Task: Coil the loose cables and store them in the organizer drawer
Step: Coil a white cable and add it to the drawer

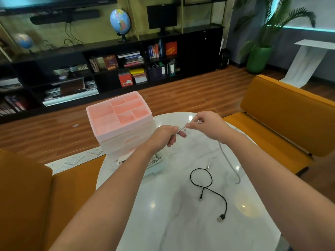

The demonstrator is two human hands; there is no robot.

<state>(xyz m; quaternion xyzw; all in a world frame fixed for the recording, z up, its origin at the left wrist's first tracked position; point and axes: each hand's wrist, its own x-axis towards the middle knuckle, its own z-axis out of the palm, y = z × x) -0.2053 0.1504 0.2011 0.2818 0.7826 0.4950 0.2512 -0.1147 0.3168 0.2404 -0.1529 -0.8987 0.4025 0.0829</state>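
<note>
Holding the white cable (183, 128) up above the worktop (181, 223), we have our left hand (163, 135) curled round one end and our right hand (204, 126) pinching it just beside, so a short stretch runs taut between the two hands. The rest of it drops from under the right hand and trails down across the marble to a hooked end near the right edge. It looks light and limp, with no spring to speak of, so we judge it will fold into loops easily but also slump out of them unless a finger pins each turn; the stiffer part near the plug is the natural anchor, and the free length should be fed through the other hand. A black cable (208, 189) lies loose on the worktop nearer to us, crossed over itself once, its USB plug (221, 218) pointing our way; it appears just as soft, and is best taken at a plug. The pink organizer (119, 113) stands at the far left of the worktop, and a drawer (154, 169) seems pulled out below it, mostly hidden behind our left forearm.
</note>
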